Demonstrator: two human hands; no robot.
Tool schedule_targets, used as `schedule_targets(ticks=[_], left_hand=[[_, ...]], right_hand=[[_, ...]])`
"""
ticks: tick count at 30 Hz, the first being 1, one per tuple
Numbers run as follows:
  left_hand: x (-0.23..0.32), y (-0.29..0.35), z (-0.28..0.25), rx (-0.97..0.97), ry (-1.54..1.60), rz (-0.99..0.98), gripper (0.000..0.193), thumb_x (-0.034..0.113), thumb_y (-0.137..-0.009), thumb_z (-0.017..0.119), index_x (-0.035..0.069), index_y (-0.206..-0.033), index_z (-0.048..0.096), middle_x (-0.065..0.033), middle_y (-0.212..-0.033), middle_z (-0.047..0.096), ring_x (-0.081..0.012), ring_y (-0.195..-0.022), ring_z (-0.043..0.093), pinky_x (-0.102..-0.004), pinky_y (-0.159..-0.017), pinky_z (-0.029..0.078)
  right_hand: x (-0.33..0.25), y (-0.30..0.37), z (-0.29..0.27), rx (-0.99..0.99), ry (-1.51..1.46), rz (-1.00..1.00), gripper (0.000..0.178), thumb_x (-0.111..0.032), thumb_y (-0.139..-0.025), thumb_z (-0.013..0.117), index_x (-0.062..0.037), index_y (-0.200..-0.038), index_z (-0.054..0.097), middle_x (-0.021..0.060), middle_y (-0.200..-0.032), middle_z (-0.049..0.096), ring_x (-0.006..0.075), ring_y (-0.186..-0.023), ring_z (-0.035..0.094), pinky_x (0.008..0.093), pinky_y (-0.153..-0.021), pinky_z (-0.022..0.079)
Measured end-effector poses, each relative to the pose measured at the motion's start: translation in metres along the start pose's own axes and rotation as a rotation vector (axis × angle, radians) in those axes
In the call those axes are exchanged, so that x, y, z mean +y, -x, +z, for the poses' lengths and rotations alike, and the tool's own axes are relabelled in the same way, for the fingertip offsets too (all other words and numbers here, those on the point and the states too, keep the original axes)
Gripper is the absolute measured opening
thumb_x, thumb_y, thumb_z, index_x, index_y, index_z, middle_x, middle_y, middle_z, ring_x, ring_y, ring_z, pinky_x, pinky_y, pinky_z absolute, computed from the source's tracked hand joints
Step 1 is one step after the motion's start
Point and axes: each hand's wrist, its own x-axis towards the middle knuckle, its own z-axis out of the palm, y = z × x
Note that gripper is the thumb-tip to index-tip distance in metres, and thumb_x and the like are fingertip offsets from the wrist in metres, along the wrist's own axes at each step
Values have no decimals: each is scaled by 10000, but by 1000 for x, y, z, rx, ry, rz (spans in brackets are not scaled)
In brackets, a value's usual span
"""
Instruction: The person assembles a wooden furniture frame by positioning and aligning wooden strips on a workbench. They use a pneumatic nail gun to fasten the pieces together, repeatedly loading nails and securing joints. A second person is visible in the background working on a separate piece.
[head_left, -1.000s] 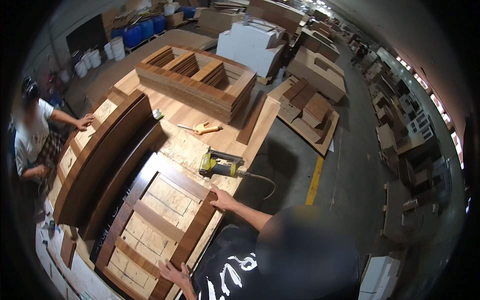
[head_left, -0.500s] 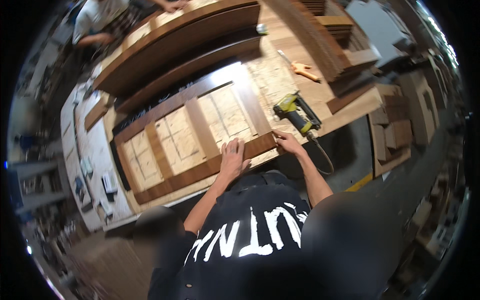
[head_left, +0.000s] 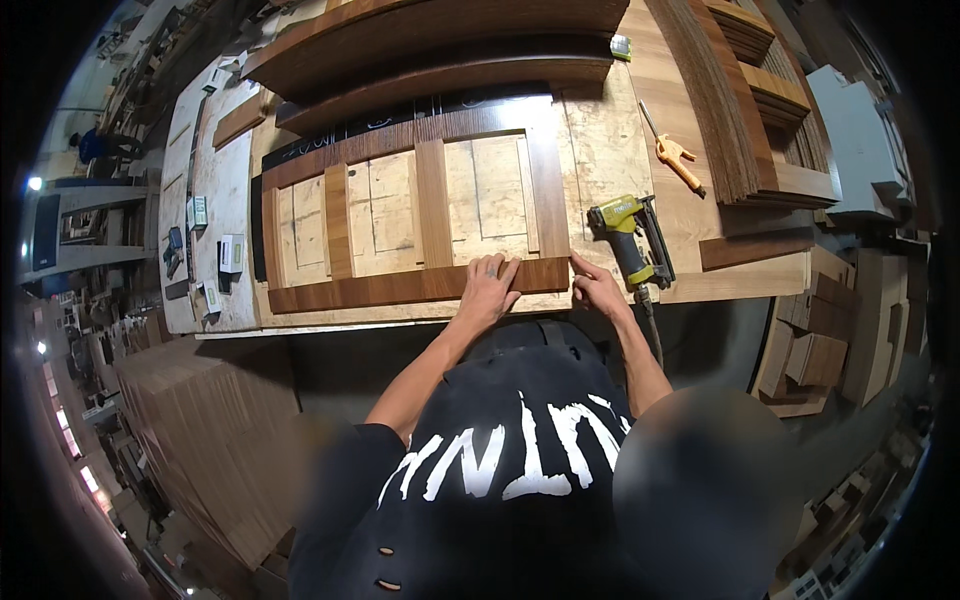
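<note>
A ladder-like wooden frame [head_left: 432,205] of brown rails and crosspieces lies flat before me. My left hand [head_left: 489,288] rests on its near rail [head_left: 380,289], towards the right end, fingers laid over the wood and thumb apart. At that rail's right end is my right hand [head_left: 598,290], index finger stretched to the corner and the other fingers curled, with nothing seen in it. Just right of the frame lies a yellow-green and black nail gun [head_left: 630,240], its hose [head_left: 654,325] running off the near edge.
Long dark boards [head_left: 450,75] stand beyond the frame. An orange-handled tool [head_left: 677,160] lies near stacked brown panels [head_left: 720,110]. Small boxes [head_left: 231,253] sit on the left of the worktable [head_left: 225,310]. Below are stacked sheets [head_left: 200,430] and a crate of wood blocks [head_left: 812,350].
My view has turned and shifted, so the frame looks level and the person across the table has left the picture. Both hands stay by the near rail's right end.
</note>
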Motion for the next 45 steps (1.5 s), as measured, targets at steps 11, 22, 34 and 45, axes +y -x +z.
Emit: schedule_targets(ticks=[11, 22, 34, 45], left_hand=[[7, -13, -2, -25, 32, 23, 702, 245, -824, 795, 79, -1440, 501, -211, -1323, 490, -392, -1243, 465, -515, -1075, 378], [9, -10, -4, -38, 68, 1, 736, 238, -829, 787, 71, -1475, 477, -199, -1332, 499, -393, -1252, 462, -507, -1092, 368], [8, -11, -1, -47, 68, -11, 732, 244, -820, 797, 70, -1461, 488, -199, -1337, 493, -398, -1250, 464, -508, -1097, 378], [6, -7, 4, -6, 55, 14, 709, 260, -841, 782, 63, -1460, 496, -192, -1339, 497, -401, -1248, 464, -513, -1090, 391]], right_hand=[[-6, 2, -15, -158, -45, 63, 643, -41, -1013, 467, -295, -1594, 357, 32, -681, 563, 121, -549, 487, 297, -532, 483], [20, 7, -6, -151, -48, -51, 662, -53, -1023, 447, -265, -1625, 272, 78, -781, 676, 113, -576, 554, 277, -600, 513], [17, 6, -6, -167, -69, -31, 659, -42, -1032, 429, -275, -1625, 261, 84, -778, 673, 124, -569, 576, 276, -596, 532], [20, -1, -10, -209, -99, -33, 657, -52, -1035, 442, -255, -1628, 247, 86, -773, 672, 131, -590, 594, 278, -610, 538]])
